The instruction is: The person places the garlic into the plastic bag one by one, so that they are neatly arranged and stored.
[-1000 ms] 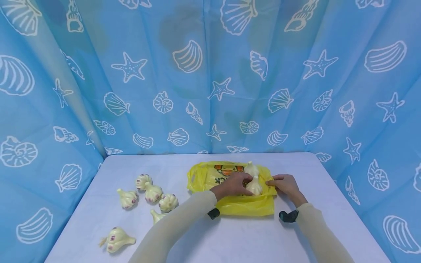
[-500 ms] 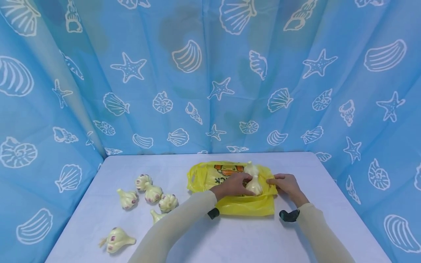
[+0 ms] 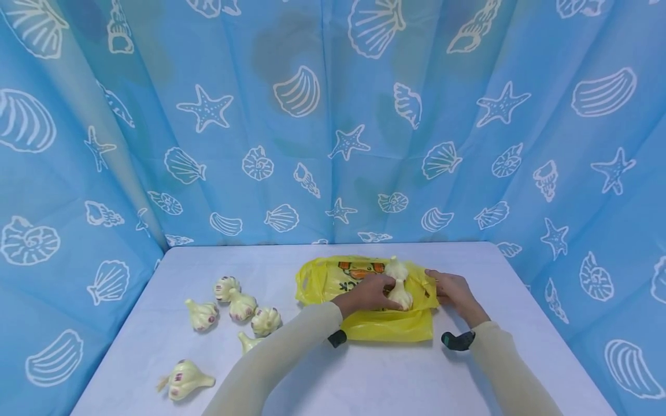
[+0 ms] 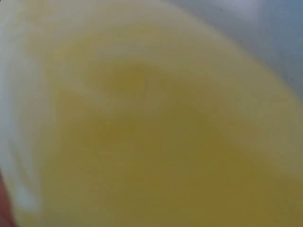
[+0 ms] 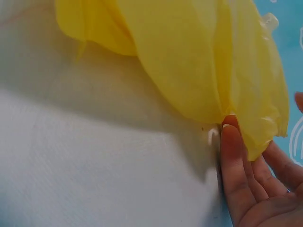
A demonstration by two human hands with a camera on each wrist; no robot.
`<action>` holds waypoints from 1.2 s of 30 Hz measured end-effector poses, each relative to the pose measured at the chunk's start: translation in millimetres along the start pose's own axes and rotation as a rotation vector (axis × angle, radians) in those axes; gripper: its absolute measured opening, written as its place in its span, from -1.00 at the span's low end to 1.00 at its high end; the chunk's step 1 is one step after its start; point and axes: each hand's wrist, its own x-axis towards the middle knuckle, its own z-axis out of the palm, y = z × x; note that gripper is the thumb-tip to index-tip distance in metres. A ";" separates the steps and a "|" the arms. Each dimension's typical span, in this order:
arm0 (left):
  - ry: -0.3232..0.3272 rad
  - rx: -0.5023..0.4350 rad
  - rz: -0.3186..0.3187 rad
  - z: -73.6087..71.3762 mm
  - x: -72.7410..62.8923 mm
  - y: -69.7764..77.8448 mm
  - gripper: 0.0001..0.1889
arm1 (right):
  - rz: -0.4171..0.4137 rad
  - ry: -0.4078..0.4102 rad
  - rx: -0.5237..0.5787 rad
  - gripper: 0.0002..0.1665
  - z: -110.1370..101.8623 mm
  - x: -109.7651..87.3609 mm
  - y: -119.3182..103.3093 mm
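Note:
A yellow plastic bag [image 3: 385,326] with a duck print lies flat on the table. My left hand [image 3: 366,293] reaches across it and grips a garlic bulb [image 3: 400,296] between thumb and fingers. Just behind that one is another garlic bulb [image 3: 396,268]; whether either lies inside the bag or on top I cannot tell. At the bag's right edge my right hand [image 3: 457,293] pinches the plastic, whose creases gather at the fingertips [image 5: 231,135] in the right wrist view. Blurred yellow plastic [image 4: 165,151] fills most of the left wrist view.
Several loose garlic bulbs [image 3: 202,315] are spread over the left side of the white table [image 3: 374,381]. One bulb [image 3: 248,342] is partly covered by the left sleeve. A blue shell-patterned curtain [image 3: 333,190] encloses the back and sides.
The right hand's fingers have shifted slightly up and under the bag's right edge. The gripped garlic bulb has moved a touch left; the left hand is almost still.

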 end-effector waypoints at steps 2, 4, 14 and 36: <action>-0.002 0.002 0.011 0.3 -0.2 0.0 -0.65 | 0.008 0.007 0.029 0.10 0.4 1.0 -0.4; -0.003 0.006 0.015 0.3 -0.4 0.5 -0.65 | 0.010 0.023 0.046 0.06 1.1 2.2 -0.5; -0.011 0.002 -0.005 -0.4 -1.5 0.7 -0.67 | -0.070 0.086 -0.082 -0.27 9.6 6.2 7.3; -0.004 0.048 -0.006 2.1 0.1 -2.2 -0.65 | -0.071 0.097 -0.092 -0.20 13.0 5.0 1.9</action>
